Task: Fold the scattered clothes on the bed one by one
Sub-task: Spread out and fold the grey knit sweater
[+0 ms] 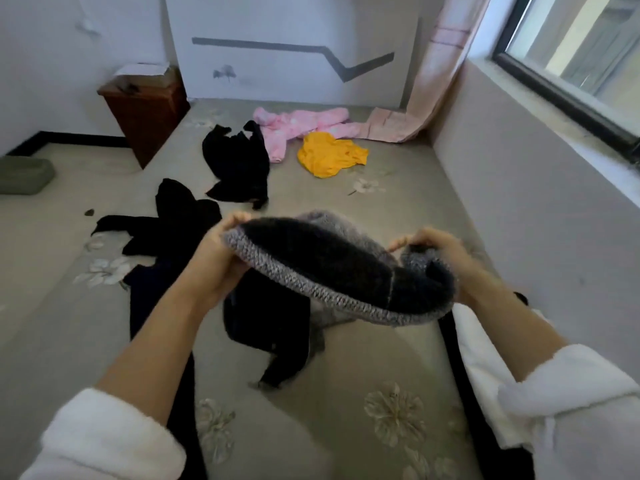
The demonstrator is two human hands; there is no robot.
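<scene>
- Stretching across most of the view, the bed (398, 237) is wearing a grey-beige sheet with pale flower prints and is butting against the wall under the window (571, 57).
- A pink curtain (433, 81) is hanging in the far right corner, its hem pooling on the bed.
- A dark pile of clothes (266, 313) is lying at mid-bed, directly below the raised hands.
- A black garment (173, 220) is sprawling to the left of that pile, sleeves trailing toward the bed's left edge.
- A second black garment (239, 164) is lying crumpled farther back, just beside the pink one.
- A pink fleecy garment (298, 126) is lying spread out near the headboard wall.
- A brown wooden cabinet (145, 112) is standing off the far left corner of the bed.
- The grey knit garment (311, 258) is being held up in the air over the middle of the bed, stretched between both hands, its dark fuzzy inside facing the camera.
- A yellow garment (329, 154) is lying bunched just in front of the pink one.
- The left hand (214, 258) is gripping the knit's left edge, fingers curling over the rim.
- The right hand (446, 251) is pinching the bunched right end, fingers curling around it.
</scene>
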